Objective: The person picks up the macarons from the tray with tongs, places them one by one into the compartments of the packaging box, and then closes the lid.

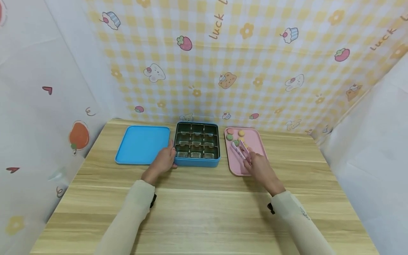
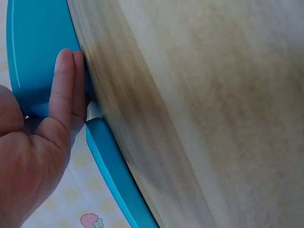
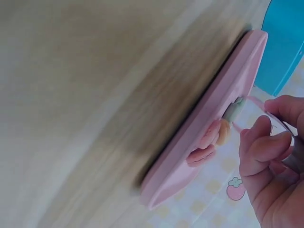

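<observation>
Tabletop (image 1: 204, 219), wood-grained, fronts yellow-checked cloth (image 1: 204, 60); our left fingers (image 2: 61, 97) lie straight against the blue box (image 1: 197, 162), our right fingers (image 3: 270, 148) pinch tongs (image 1: 237, 151) over a pink tray (image 1: 234, 164).

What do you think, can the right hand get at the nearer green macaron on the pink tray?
Probably yes: the right hand holds tongs whose tips seem close to that green macaron, and nothing visibly blocks them above the pink tray.

A wooden table (image 1: 197, 219) stands before a yellow checked cloth (image 1: 204, 63) with printed strawberries (image 1: 185, 43) and cupcakes (image 1: 112, 20), between 2 white side sheets (image 1: 369, 170).
</observation>
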